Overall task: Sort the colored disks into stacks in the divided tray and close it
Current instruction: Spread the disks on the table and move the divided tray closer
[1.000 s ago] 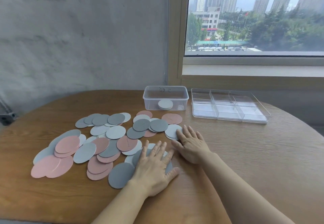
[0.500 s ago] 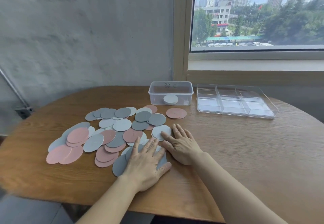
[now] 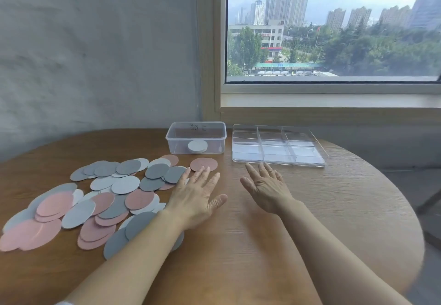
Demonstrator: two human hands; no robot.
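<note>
1. My left hand (image 3: 198, 197) is released, fingers straight and spread, at the 3 o'clock edge of the scattered pink, grey and white flat round disks (image 3: 125, 184).
2. My right hand (image 3: 267, 191) is equally slack, grasping nothing, above the round wooden table (image 3: 346, 209).
3. The clear plastic divided tray (image 3: 305, 154) sits at 1 o'clock, near my right fingertips.
4. The clear plastic tub (image 3: 181, 146) stands at 12 o'clock.

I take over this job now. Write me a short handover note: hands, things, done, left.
Left hand: open, holding nothing, at the right edge of the disk pile.
Right hand: open, holding nothing, over the table before the divided tray.
Clear box behind the pile: white disks inside.
Done: nothing; the tray is empty.
Left: stack all disks by colour in the tray, close it.
</note>
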